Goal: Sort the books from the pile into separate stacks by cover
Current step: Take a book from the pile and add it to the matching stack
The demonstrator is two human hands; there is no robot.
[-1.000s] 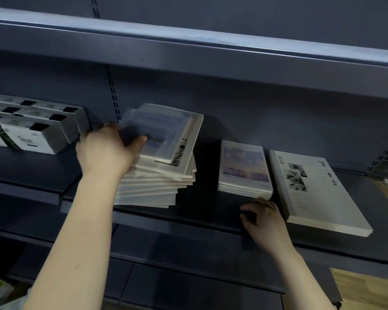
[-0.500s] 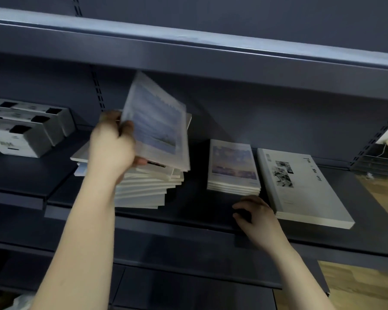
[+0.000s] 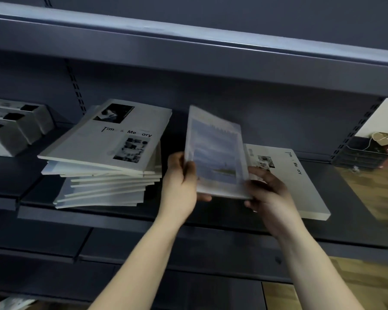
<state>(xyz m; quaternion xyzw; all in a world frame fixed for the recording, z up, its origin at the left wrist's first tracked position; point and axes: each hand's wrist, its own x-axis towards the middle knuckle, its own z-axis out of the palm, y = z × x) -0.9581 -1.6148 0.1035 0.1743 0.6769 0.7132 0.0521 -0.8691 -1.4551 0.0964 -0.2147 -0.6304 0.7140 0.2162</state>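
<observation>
White boxes (image 3: 16, 128) sit well left of the pile (image 3: 103, 182), on the same dark shelf (image 3: 222, 218). The pile is loosely fanned, and its top book (image 3: 94, 142) is white with black photographs and dark lettering. Just right of the pile, the left hand (image 3: 180, 184) grips the left edge of a blue-cover book (image 3: 215, 153), thumb on the cover, fingers curled beneath. This book is held off the shelf, tilted, its far edge raised, slightly blurred. Further right of the pile, the right hand (image 3: 270, 195) pinches the book's lower right corner. Furthest right of the pile, a white book (image 3: 300, 182) with matching lettering lies flat, partly hidden behind the held one.
</observation>
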